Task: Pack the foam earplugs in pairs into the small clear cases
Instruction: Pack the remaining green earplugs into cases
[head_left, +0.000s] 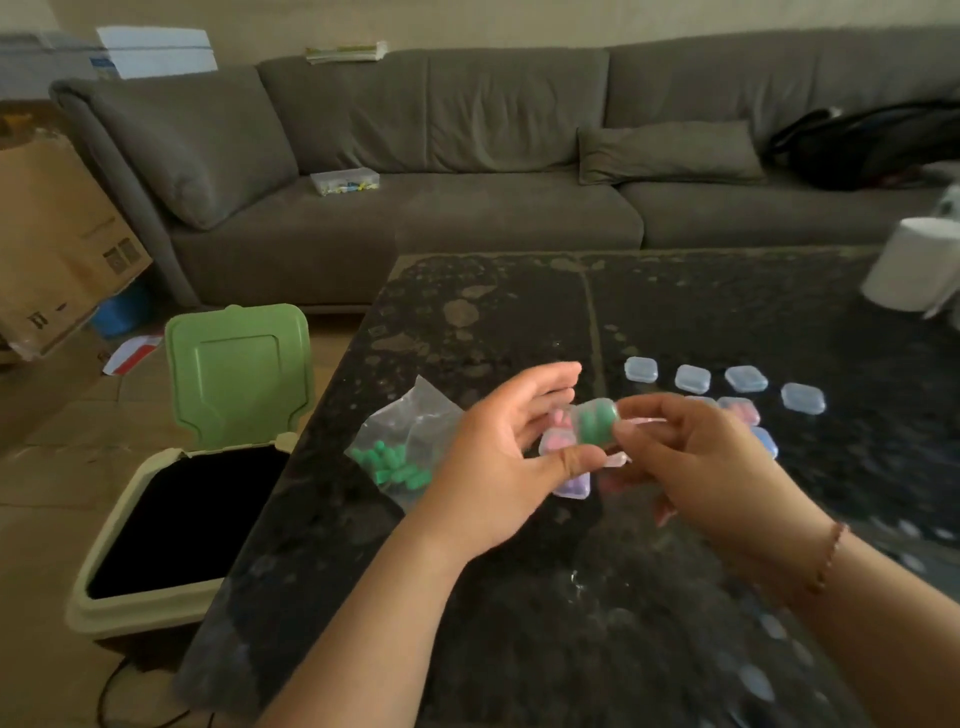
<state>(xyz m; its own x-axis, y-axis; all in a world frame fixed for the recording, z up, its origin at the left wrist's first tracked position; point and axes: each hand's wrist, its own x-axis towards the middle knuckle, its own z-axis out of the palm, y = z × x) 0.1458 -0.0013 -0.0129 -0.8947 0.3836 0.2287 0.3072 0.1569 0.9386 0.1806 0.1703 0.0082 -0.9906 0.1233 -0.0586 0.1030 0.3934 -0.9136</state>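
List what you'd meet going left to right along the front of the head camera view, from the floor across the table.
Open bin with green lid → bag of green earplugs → left hand → case with green earplugs → right hand.

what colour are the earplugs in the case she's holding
Green, inside the clear case held between both hands; it shows in the head view, the only one.

Two bare forearms are seen, entering from the lower edge, each without sleeve. Left hand (498, 447): no ring, watch or band is worn. Right hand (711, 457): a thin reddish-brown beaded bracelet (829, 558) is worn at the wrist. Nails are kept short and unpainted where visible.
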